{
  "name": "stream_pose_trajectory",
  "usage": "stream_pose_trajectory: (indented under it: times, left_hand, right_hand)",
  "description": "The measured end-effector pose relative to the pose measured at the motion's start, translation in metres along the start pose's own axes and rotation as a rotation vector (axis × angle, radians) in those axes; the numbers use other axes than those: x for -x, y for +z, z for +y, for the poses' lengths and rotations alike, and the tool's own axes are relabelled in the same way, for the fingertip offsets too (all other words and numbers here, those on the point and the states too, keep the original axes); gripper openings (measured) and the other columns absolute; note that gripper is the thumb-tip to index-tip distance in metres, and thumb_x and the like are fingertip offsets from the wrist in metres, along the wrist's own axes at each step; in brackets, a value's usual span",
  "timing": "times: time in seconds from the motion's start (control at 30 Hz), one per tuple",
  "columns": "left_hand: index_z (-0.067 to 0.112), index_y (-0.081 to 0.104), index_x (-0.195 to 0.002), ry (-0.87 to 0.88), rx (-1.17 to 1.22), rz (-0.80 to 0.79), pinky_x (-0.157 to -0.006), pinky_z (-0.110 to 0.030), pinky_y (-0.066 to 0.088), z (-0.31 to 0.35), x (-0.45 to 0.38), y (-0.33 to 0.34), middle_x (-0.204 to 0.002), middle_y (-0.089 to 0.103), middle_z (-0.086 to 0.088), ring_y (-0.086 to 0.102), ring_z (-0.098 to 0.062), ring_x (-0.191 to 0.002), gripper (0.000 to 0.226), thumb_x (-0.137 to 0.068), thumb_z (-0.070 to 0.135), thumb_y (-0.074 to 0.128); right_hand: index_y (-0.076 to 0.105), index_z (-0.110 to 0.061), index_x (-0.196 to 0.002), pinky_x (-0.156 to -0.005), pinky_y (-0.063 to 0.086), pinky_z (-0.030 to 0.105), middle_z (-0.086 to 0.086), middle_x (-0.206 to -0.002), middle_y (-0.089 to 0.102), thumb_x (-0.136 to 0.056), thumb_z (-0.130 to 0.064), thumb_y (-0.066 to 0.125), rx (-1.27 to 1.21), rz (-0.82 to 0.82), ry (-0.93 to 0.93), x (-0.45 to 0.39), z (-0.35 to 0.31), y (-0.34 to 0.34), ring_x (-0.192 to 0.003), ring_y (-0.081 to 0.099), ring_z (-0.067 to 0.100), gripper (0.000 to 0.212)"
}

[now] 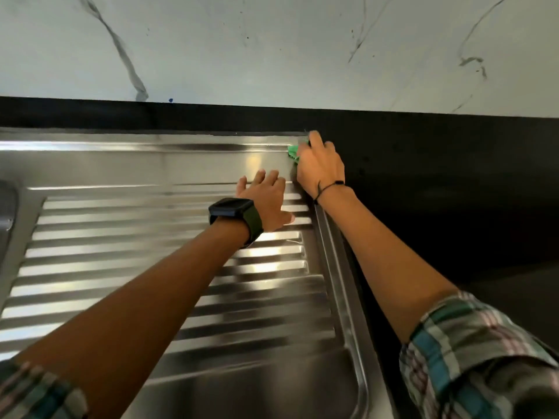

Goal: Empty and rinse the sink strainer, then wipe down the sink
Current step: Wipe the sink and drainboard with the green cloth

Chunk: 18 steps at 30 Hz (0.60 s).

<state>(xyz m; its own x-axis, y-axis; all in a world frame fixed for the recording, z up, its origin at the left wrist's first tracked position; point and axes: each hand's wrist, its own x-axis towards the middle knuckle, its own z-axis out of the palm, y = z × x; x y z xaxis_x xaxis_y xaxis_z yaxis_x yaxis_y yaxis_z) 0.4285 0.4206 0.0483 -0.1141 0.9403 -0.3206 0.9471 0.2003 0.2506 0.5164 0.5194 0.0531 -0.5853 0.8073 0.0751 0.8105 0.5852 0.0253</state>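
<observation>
Right hand [320, 169] first: it sits at the far right corner of the shiny metal sink top [145, 237], and my fingers are curled tight around a green cloth [292, 152]. Only a little bit of the cloth peeks out on the left side of my fingers. It presses down on the flat metal near the back edge. A thin black string [328, 187] goes around that wrist.

My left hand [266, 201] lies flat just beside it, fingers spread out, holding nothing. It rests on the bumpy part of the metal, where long ridges run side by side. A dark watch [234, 213] with a green band is on that wrist.

Both my arms reach forward, and my checked sleeves [472, 355] are pushed up.

Light shines bright on the ridges. At the left edge I can see a small piece of the sink bowl [7, 207]. I cannot see the strainer from this spot.

A black counter [453, 192] lies to the right of the metal and runs in a dark strip behind it. Above that is a white wall [272, 46] with thin gray lines like marble. A tiny blue dot [170, 100] sits where the wall meets the black strip.
</observation>
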Motion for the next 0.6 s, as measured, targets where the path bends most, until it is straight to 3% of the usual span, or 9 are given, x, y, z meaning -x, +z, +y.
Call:
stream_pose_trajectory:
  times: [0.27, 0.37, 0.5, 0.6]
  left_hand:
    - [0.017, 0.008, -0.145, -0.015, 0.009, -0.009, -0.114, -0.053, 0.001, 0.001, 0.001, 0.006, -0.157, -0.001, -0.004, -0.003, -0.026, -0.144, 0.072, -0.089, 0.043, 0.046]
    - [0.015, 0.014, -0.144, -0.027, 0.012, 0.014, -0.114, -0.052, 0.002, 0.003, 0.014, 0.004, -0.157, 0.006, -0.005, 0.003, -0.024, -0.144, 0.066, -0.091, 0.040, 0.043]
    - [0.011, 0.034, -0.135, 0.007, 0.071, 0.145, -0.115, -0.048, 0.010, 0.007, 0.042, 0.006, -0.148, 0.031, -0.008, 0.022, -0.023, -0.140, 0.048, -0.090, 0.025, 0.042]
    - [0.011, 0.031, -0.137, 0.026, 0.114, 0.117, -0.116, -0.045, 0.010, 0.015, 0.066, 0.015, -0.152, 0.023, -0.009, 0.015, -0.024, -0.142, 0.051, -0.089, 0.023, 0.044]
  right_hand:
    - [0.053, -0.006, -0.118, -0.077, 0.048, 0.040, 0.013, -0.131, 0.039, -0.088, -0.015, 0.048, 0.020, -0.090, -0.171, -0.017, 0.010, -0.012, -0.101, 0.053, 0.034, 0.031]
    - [0.054, -0.006, -0.115, -0.072, 0.047, 0.039, 0.013, -0.132, 0.040, -0.087, -0.015, 0.048, 0.047, -0.118, -0.123, -0.004, 0.006, -0.021, -0.098, 0.056, 0.036, 0.031]
    - [0.053, -0.007, -0.114, -0.071, 0.049, 0.040, 0.013, -0.125, 0.042, -0.086, -0.018, 0.050, 0.033, -0.106, -0.049, 0.051, 0.000, -0.020, -0.097, 0.054, 0.036, 0.030]
    - [0.049, -0.012, -0.120, -0.071, 0.051, 0.041, 0.010, -0.122, 0.042, -0.087, -0.022, 0.049, 0.048, -0.117, -0.006, 0.102, -0.006, -0.021, -0.097, 0.053, 0.033, 0.035]
